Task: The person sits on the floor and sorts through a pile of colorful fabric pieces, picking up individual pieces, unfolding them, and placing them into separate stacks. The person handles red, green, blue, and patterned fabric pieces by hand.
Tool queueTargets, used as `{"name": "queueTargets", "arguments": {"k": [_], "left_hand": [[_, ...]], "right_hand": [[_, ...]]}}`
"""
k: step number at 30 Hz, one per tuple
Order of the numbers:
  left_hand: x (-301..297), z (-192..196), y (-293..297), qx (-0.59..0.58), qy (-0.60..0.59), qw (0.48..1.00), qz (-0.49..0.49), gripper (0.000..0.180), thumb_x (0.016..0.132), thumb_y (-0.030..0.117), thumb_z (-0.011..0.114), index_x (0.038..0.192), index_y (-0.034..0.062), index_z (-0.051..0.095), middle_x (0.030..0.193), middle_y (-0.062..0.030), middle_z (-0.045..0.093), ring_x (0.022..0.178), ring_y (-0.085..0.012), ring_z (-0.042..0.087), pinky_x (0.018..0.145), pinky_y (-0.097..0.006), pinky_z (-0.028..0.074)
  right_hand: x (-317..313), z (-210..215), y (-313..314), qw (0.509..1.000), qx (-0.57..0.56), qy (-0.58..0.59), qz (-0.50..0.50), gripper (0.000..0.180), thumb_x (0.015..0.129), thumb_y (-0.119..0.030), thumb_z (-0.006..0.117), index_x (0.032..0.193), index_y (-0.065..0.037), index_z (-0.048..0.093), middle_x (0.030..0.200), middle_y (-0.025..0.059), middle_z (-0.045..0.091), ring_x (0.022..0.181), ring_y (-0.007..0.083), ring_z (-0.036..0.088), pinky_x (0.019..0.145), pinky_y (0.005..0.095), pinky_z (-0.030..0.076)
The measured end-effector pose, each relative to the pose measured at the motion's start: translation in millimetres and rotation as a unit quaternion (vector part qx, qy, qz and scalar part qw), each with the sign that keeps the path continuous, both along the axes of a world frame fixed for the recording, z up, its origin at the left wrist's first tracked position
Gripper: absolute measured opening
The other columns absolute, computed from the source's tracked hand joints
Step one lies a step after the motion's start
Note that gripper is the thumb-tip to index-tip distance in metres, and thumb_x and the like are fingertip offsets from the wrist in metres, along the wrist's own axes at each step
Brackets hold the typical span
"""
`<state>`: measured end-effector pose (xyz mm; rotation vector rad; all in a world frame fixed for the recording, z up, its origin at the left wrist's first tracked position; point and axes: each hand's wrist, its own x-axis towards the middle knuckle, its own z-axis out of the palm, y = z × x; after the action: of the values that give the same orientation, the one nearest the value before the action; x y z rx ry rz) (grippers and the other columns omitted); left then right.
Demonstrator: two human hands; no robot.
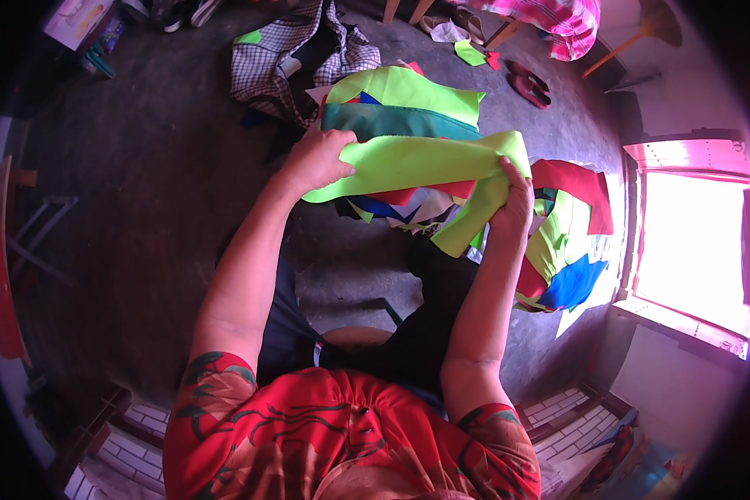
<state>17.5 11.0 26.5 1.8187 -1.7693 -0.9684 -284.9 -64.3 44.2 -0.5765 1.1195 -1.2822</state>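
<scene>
A long neon-green fabric strip is stretched between my hands in front of me. My left hand is closed on its left part, thumb on top. Its right part bends over and hangs down where my right hand grips it. Just beyond lies a pile of cut fabric pieces, with a dark green piece and another neon-green piece on top. Red, blue and white scraps show under the strip, and the strip hides part of the pile.
To the right, a heap of scraps includes a red piece and a blue piece, near a bright window. A checkered cloth lies on the floor beyond. Dark red shoes and a broom are at the far right.
</scene>
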Motion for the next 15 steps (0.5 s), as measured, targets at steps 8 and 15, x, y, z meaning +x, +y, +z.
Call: {"name": "queueTargets", "arguments": {"k": [8, 15], "left_hand": [[-11.0, 5.8, 3.6, 0.031, -0.084, 0.995, -0.047, 0.038, 0.066, 0.014, 0.07, 0.103, 0.0097, 0.061, 0.097, -0.013, 0.064, 0.092, -0.0287, 0.061, 0.079, -0.038, 0.047], [-17.8, -7.3, 4.9, 0.036, -0.117, 0.99, -0.074, 0.038, 0.065, 0.012, 0.069, 0.102, 0.0092, 0.061, 0.094, -0.0121, 0.065, 0.09, -0.0287, 0.062, 0.076, -0.04, 0.048]], "right_hand": [[-6.0, -10.9, 3.6, 0.998, 0.006, 0.035, -0.057, 0.033, 0.075, 0.004, 0.063, 0.106, 0.0, 0.052, 0.092, 0.0119, 0.062, 0.077, 0.0238, 0.063, 0.065, 0.0355, 0.054], [-8.4, 3.9, 10.5, 0.982, -0.046, 0.106, -0.148, 0.063, 0.077, 0.004, 0.062, 0.134, -0.003, 0.034, 0.102, 0.0124, 0.062, 0.078, 0.0165, 0.06, 0.067, 0.0299, 0.051]]}}
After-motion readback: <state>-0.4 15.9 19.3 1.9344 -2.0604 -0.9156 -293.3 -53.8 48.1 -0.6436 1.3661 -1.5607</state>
